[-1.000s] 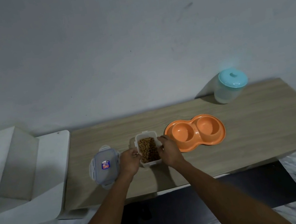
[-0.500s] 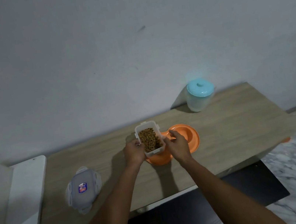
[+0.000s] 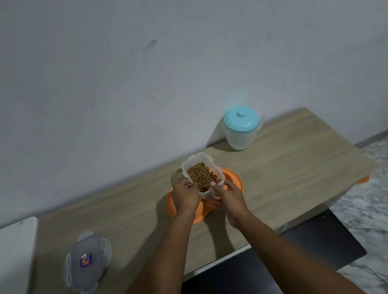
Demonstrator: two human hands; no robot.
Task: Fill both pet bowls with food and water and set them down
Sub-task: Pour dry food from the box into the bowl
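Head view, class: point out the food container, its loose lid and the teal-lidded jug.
food container [image 3: 195, 160]: head view, white far wall just above the kibble.
loose lid [image 3: 86, 260]: head view, the sticker at its centre.
teal-lidded jug [image 3: 238, 139]: head view, translucent body below the teal lid.

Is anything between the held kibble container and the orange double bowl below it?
Nothing visible. The left hand and right hand hold the kibble container over the orange double bowl; its lid lies off left.
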